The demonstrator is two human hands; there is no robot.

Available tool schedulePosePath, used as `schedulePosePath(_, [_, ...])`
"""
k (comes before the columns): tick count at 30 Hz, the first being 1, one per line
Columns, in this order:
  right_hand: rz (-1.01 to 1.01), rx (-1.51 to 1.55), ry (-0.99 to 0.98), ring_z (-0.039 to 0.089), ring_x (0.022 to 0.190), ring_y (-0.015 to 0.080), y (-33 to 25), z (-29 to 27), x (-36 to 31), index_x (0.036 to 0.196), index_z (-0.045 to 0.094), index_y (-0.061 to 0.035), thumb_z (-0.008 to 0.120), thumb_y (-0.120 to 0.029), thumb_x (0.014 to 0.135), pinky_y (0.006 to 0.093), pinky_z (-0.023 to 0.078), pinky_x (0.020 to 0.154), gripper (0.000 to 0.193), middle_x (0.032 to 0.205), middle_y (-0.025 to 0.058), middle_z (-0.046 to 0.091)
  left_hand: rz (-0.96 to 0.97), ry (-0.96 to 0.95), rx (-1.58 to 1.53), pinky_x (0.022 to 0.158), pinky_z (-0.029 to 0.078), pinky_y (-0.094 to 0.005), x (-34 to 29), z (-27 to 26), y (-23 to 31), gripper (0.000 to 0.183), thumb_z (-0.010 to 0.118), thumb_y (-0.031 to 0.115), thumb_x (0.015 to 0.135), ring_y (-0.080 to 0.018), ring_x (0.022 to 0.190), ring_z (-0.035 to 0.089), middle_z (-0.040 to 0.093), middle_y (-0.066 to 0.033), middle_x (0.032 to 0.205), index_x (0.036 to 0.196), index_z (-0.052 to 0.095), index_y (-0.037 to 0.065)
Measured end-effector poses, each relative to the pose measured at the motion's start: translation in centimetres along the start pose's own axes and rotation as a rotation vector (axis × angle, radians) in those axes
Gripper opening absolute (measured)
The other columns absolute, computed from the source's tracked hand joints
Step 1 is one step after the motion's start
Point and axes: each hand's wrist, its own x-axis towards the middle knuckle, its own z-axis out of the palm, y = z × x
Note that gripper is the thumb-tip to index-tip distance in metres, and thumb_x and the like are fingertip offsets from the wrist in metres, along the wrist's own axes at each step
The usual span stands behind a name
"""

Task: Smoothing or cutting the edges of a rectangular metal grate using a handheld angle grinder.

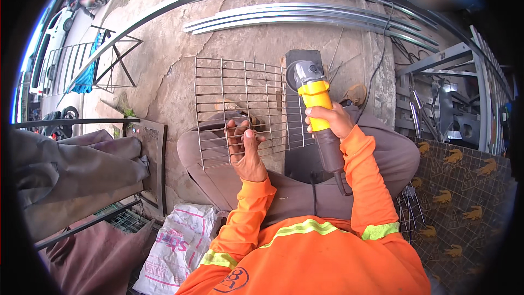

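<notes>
Head view: left hand (250, 159) pinches wire mesh (246, 94), right hand (335, 120) clasps angle grinder (316, 95) near the block's (302, 54) far edge, positioning seems done, cutting unfinished

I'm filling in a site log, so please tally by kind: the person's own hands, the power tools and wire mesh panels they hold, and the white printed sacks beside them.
Hands: 2 (left hand, right hand)
Held power tools: 1 (yellow angle grinder)
Held mesh panels: 1 (wire mesh panel)
Sacks: 1 (white printed sack)
Total: 5
</notes>
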Motion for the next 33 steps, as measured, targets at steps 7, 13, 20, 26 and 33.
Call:
schedulePosePath(7, [-0.070, -0.098, 0.118, 0.065, 0.066, 0.0158, 0.9, -0.6, 1.5, 0.113, 0.061, -0.0060, 0.075, -0.026, 0.082, 0.0304, 0.056, 0.060, 0.040, 0.082, 0.0065, 0.064, -0.001, -0.023, 0.012, 0.080, 0.054, -0.0283, -0.2, -0.1, 0.0, 0.053, 0.062, 0.014, 0.100, -0.0105, 0.099, 0.058, 0.057, -0.0072, 0.129, 0.148, 0.039, 0.010])
schedulePosePath(13, [0.013, 0.102, 0.009, 0.064, 0.067, 0.0157, -0.9, -0.2, 1.8, 0.111, 0.062, -0.0032, 0.076, -0.027, 0.082, 0.0310, 0.056, 0.061, 0.040, 0.084, 0.0072, 0.064, 0.016, -0.037, 0.050, 0.081, 0.055, -0.0289, -0.6, 0.6, 0.5, 0.054, 0.061, 0.014, 0.101, -0.0119, 0.100, 0.057, 0.057, -0.0091, 0.130, 0.149, 0.037, 0.007])
schedulePosePath(20, [-0.071, -0.022, 0.051, 0.066, 0.067, 0.0165, -0.5, -0.5, 2.7, 0.109, 0.060, -0.0050, 0.075, -0.026, 0.083, 0.0316, 0.056, 0.060, 0.037, 0.085, 0.0070, 0.065, 0.014, -0.024, 0.033, 0.081, 0.055, -0.0288, -0.7, 0.7, 0.3, 0.053, 0.061, 0.015, 0.101, -0.0116, 0.101, 0.057, 0.057, -0.0084, 0.129, 0.148, 0.038, 0.008])
schedulePosePath(26, [0.001, 0.016, 0.004, 0.066, 0.067, 0.0160, -0.6, -0.1, 1.1, 0.107, 0.059, -0.0057, 0.074, -0.027, 0.084, 0.0310, 0.055, 0.059, 0.036, 0.083, 0.0072, 0.065, -0.003, -0.008, 0.007, 0.079, 0.055, -0.0278, -0.3, 0.2, -0.1, 0.052, 0.062, 0.014, 0.101, -0.0093, 0.098, 0.058, 0.058, -0.0057, 0.126, 0.148, 0.040, 0.011])
schedulePosePath(33, [-0.084, 0.033, 0.065, 0.066, 0.066, 0.0160, 1.0, 0.2, 0.7, 0.105, 0.061, -0.0051, 0.075, -0.027, 0.083, 0.0306, 0.055, 0.060, 0.034, 0.082, 0.0070, 0.065, 0.004, -0.056, 0.025, 0.082, 0.054, -0.0284, -1.2, 0.8, 0.6, 0.052, 0.060, 0.016, 0.102, -0.0114, 0.103, 0.056, 0.056, -0.0077, 0.129, 0.148, 0.038, 0.009])
